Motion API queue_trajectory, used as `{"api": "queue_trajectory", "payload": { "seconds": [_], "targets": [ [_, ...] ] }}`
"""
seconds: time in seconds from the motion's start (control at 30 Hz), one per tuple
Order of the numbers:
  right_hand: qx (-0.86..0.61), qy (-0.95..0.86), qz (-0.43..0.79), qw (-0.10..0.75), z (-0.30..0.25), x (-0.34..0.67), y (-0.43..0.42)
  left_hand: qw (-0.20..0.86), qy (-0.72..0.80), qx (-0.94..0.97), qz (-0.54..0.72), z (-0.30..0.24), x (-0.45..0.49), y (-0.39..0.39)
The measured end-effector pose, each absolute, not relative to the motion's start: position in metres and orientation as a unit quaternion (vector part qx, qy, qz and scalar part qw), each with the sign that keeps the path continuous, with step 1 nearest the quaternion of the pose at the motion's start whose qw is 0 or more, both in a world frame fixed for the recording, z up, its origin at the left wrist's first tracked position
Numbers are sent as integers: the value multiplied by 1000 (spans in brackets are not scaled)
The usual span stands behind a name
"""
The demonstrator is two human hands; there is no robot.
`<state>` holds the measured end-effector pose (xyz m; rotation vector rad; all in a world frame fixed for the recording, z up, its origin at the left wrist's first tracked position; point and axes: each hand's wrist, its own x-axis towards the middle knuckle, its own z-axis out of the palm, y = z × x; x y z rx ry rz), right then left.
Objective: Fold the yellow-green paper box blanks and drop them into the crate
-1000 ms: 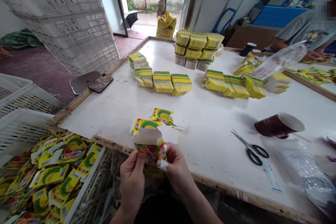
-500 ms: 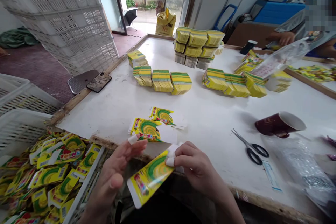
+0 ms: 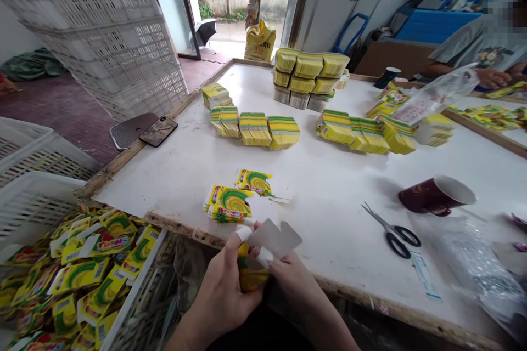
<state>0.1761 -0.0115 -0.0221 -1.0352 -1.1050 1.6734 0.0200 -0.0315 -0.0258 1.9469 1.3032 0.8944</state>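
Note:
A yellow-and-green printed carton (image 3: 252, 281) is between my two hands at the table's front edge, with a plain grey inner flap (image 3: 275, 237) standing up at its top. My left hand (image 3: 224, 282) wraps round the carton, white tape on its thumb and a finger. My right hand (image 3: 294, 274) pinches the carton near the flap, its taped thumb against the card. Much of the carton is hidden by my fingers. Just beyond lie a small stack of flat cartons (image 3: 230, 204) and another few cartons (image 3: 254, 181).
Bundled cartons (image 3: 255, 130) stand in rows, with a taller stack (image 3: 304, 85) behind. To the right are scissors (image 3: 393, 233), a mug (image 3: 436, 196) and clear plastic wrap (image 3: 473, 263). A phone (image 3: 158, 131) lies at the left edge. A crate (image 3: 135, 296) holds many cartons. A co-worker (image 3: 486, 66) sits opposite.
My left hand has moved right and closed round the carton. The carton has turned, its grey inside now showing. Across the table, the co-worker's hands have shifted.

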Motion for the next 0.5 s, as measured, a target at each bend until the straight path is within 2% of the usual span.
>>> {"api": "queue_trajectory", "payload": {
  "seconds": [0.1, 0.3, 0.4, 0.5],
  "targets": [
    [-392, -408, 706, 425, -23, 168, -12, 297, 471, 760, 336, -22, 21, -28],
    [-374, -591, 592, 399, -22, 171, -13, 357, 509, 727, 293, -21, 17, -19],
    [-367, -683, 496, 391, -25, 172, -12, 297, 519, 732, 326, -33, 19, -18],
    [-388, -696, 415, 439, -33, 175, -9, 225, 563, 722, 333, -42, 17, -19]
  ]
}}
